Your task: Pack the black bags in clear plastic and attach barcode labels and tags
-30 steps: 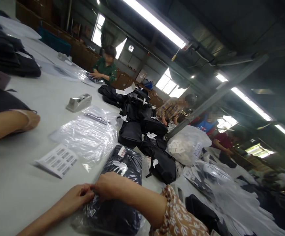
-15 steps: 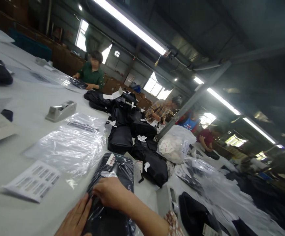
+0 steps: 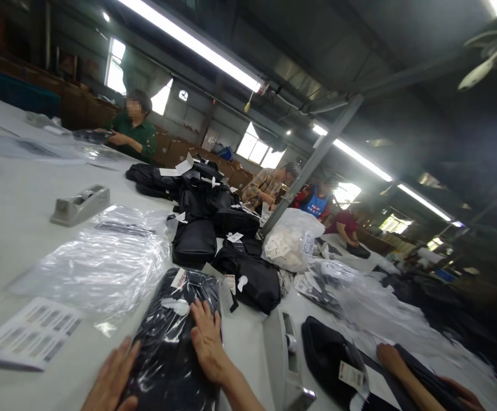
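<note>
A black bag (image 3: 163, 342) in clear plastic wrap lies on the white table, with a white tag near its far end. My left hand (image 3: 113, 374) rests against its left edge, fingers spread. My right hand (image 3: 208, 339) lies open on its right side, fingers extended over the plastic. Left of the bag are a stack of clear plastic bags (image 3: 98, 257) and a sheet of printed labels (image 3: 32, 334). A tape dispenser (image 3: 283, 354) stands to the right of my right hand.
Black bags (image 3: 195, 242) are heaped ahead. Another tape dispenser (image 3: 81, 204) stands at left. Beyond a filled clear sack (image 3: 291, 240) are people at tables. At lower right, another person's hands (image 3: 392, 359) hold dark fabric beside a black bag (image 3: 329, 354).
My right hand has gone from a pinch over the bag's left side to lying open on its right side. Another person's hands have appeared at lower right. The view has shifted right.
</note>
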`<act>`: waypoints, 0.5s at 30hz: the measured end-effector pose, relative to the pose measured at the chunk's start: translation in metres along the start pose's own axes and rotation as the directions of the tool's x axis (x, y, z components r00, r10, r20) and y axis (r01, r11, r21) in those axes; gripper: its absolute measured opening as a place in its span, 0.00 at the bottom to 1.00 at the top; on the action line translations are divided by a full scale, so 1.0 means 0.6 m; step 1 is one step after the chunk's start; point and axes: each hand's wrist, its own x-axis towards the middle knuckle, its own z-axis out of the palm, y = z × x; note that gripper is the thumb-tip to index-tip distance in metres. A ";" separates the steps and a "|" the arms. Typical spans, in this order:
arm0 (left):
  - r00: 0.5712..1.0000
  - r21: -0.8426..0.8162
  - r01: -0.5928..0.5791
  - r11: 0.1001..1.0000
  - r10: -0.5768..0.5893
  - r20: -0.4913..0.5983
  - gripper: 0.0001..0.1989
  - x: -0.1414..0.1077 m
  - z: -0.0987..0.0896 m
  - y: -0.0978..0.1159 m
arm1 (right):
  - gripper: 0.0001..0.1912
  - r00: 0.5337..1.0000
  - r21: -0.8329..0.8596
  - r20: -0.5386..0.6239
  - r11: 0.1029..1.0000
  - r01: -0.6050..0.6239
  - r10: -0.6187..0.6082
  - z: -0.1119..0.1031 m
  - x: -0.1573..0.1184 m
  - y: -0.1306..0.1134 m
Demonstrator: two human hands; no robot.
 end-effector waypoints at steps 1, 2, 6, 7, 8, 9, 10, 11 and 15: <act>0.980 -0.156 0.196 0.968 -0.197 0.007 0.35 0.003 -0.014 0.012 | 0.26 0.996 0.065 -0.077 0.997 -0.037 0.042 -0.010 -0.008 -0.002; 0.928 -0.289 0.370 0.883 -0.367 0.066 0.37 0.007 -0.029 0.023 | 0.26 0.981 0.122 -0.167 0.989 -0.079 0.099 -0.018 -0.019 -0.004; 0.766 -0.365 0.640 0.676 -0.524 0.372 0.51 0.036 -0.081 0.062 | 0.26 0.882 0.252 -0.359 0.941 -0.224 0.306 -0.001 -0.086 0.003; 0.743 -0.336 0.657 0.675 -0.508 0.436 0.52 0.044 -0.087 0.070 | 0.26 0.881 0.268 -0.341 0.932 -0.244 0.329 0.016 -0.102 0.007; 0.724 -0.334 0.669 0.664 -0.483 0.492 0.51 0.051 -0.091 0.079 | 0.26 0.885 0.273 -0.320 0.927 -0.257 0.339 0.034 -0.117 0.012; 0.710 -0.361 0.680 0.638 -0.451 0.540 0.47 0.058 -0.093 0.089 | 0.27 0.888 0.272 -0.306 0.925 -0.265 0.344 0.053 -0.128 0.017; 0.703 -0.407 0.691 0.597 -0.424 0.571 0.43 0.064 -0.094 0.100 | 0.28 0.886 0.269 -0.306 0.924 -0.272 0.350 0.069 -0.136 0.020; 0.706 -0.464 0.697 0.547 -0.409 0.578 0.39 0.071 -0.096 0.114 | 0.28 0.877 0.269 -0.320 0.922 -0.279 0.359 0.082 -0.142 0.022; 0.747 -0.594 0.663 0.456 -0.450 0.489 0.35 0.115 -0.137 0.201 | 0.30 0.839 0.408 -0.330 0.867 -0.286 0.432 0.096 -0.139 -0.003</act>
